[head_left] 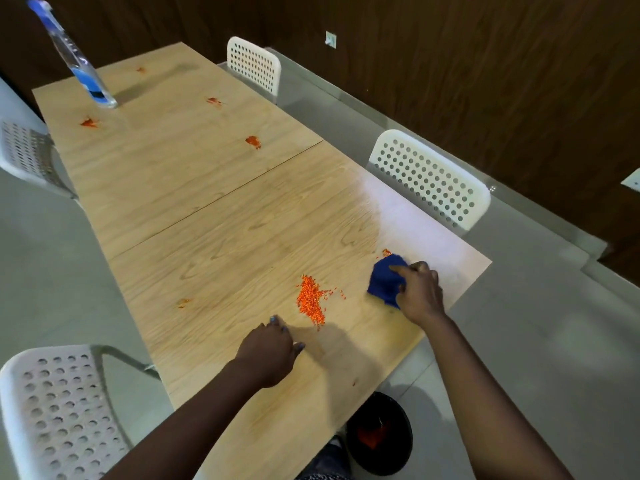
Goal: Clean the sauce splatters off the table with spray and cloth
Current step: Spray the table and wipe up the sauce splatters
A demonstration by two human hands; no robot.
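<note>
The right hand has its grip closed on a bunched blue cloth, pressed to the wooden desk near its right edge, with a few orange bits just beyond the cloth. The left hand rests on the desk at the near side, fingers loosely bent and holding nothing, just short of a heap of orange crumbs. A faint smear lies left of that heap. On the far half of the desk sit four red sauce splatters, well apart from each other. The spray bottle stands at the far left corner, clear with a blue label; its writing is too small and blurred to read. White perforated chairs flank the desk, and a black bin with something orange inside sits on the floor under the near end.
</note>
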